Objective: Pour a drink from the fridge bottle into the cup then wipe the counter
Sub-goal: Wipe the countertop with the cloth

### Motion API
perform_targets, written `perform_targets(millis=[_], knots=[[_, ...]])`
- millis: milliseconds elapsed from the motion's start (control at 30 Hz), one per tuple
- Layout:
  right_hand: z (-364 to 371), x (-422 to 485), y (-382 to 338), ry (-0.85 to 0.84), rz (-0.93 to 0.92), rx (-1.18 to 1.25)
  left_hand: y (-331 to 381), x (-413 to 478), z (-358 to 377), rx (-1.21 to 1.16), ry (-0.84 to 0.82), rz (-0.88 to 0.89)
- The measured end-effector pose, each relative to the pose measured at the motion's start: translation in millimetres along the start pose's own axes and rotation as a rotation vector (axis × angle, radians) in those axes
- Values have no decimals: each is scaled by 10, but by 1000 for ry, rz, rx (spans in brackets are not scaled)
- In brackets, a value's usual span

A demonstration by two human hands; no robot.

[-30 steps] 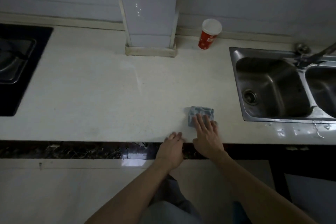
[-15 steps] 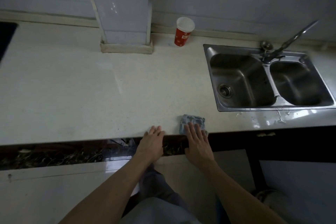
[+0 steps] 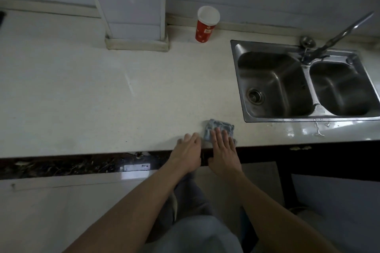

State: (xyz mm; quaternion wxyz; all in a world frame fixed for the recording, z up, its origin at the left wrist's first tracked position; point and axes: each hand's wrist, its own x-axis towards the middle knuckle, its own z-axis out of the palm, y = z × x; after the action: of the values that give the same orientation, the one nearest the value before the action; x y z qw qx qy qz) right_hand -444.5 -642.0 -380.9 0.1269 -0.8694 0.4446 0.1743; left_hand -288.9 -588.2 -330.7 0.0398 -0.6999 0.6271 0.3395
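A small blue-grey cloth (image 3: 218, 128) lies folded on the pale counter (image 3: 102, 96) near its front edge, left of the sink. My right hand (image 3: 223, 150) presses flat on the cloth with straight fingers and hides its near half. My left hand (image 3: 188, 150) rests flat on the counter edge just left of the cloth, fingers straight, holding nothing. A red paper cup (image 3: 206, 24) with a white inside stands upright at the back by the wall. No bottle is in view.
A steel double sink (image 3: 308, 82) with a long tap (image 3: 337, 35) fills the counter's right side; water drops lie on its front rim. A white pillar (image 3: 133, 6) stands at the back, left of the cup. Below the counter edge are my legs.
The view has swung to the right, so the hob has left the frame and the whole sink shows. My hands lie closer together, the right one still on the cloth at the front edge.
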Motion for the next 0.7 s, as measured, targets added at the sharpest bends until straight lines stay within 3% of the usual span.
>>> perform_targets(millis=[267,567,700], knots=[[-245,555,502,10,-34,26,235,595,-95,203,-28,-69],[-702,1743,911,57,-88,56,17,1150,-314,205,68,-195],[-924,2439,1054,45,-112,69,-113,1505,-625,127,37,-202]])
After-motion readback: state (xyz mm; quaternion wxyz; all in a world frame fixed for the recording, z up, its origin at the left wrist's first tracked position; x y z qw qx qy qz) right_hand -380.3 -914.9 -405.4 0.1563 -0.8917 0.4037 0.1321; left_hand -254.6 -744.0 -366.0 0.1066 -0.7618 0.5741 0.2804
